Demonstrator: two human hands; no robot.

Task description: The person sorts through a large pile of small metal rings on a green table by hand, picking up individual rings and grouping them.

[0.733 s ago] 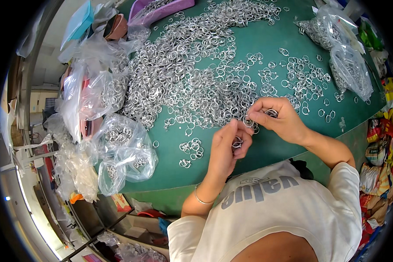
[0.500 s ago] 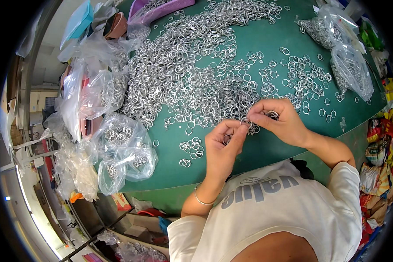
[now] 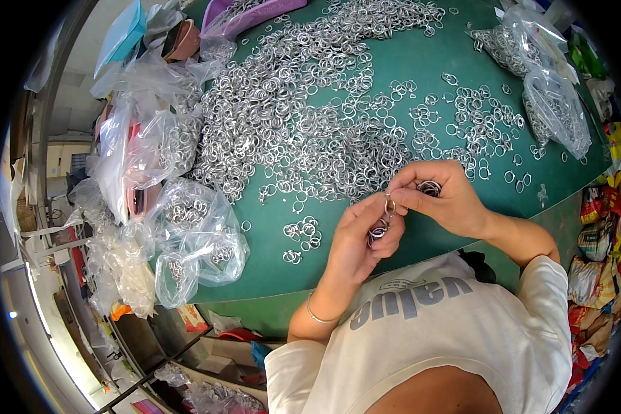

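Between the two sets of fingertips, just on our side of the heap's near edge: a single metal ring [image 3: 390,205], silvery and slim, seen nearly edge-on. Its finer detail is too small for us to read.

What has changed – the left hand [image 3: 361,238] has turned over since half a second ago, and the ring now shows apart from the heap. We judge that this one piece is being handled on its own.

Left hand: mostly closed, thumb and forefinger pinched at the ring, a few held rings [image 3: 377,232] in its curled fingers. Right hand [image 3: 448,196]: thumb and forefinger also pinched at the ring, more rings [image 3: 430,188] tucked in the bent fingers – we cannot count them.

Beyond the hands, the large heap [image 3: 303,131] spreads over the green table [image 3: 269,276]. A small cluster [image 3: 303,234] lies to its near left, beside a clear bag [image 3: 203,238]; looser rings [image 3: 486,124] scatter rightward. A purple tray [image 3: 272,12] sits at the far edge.
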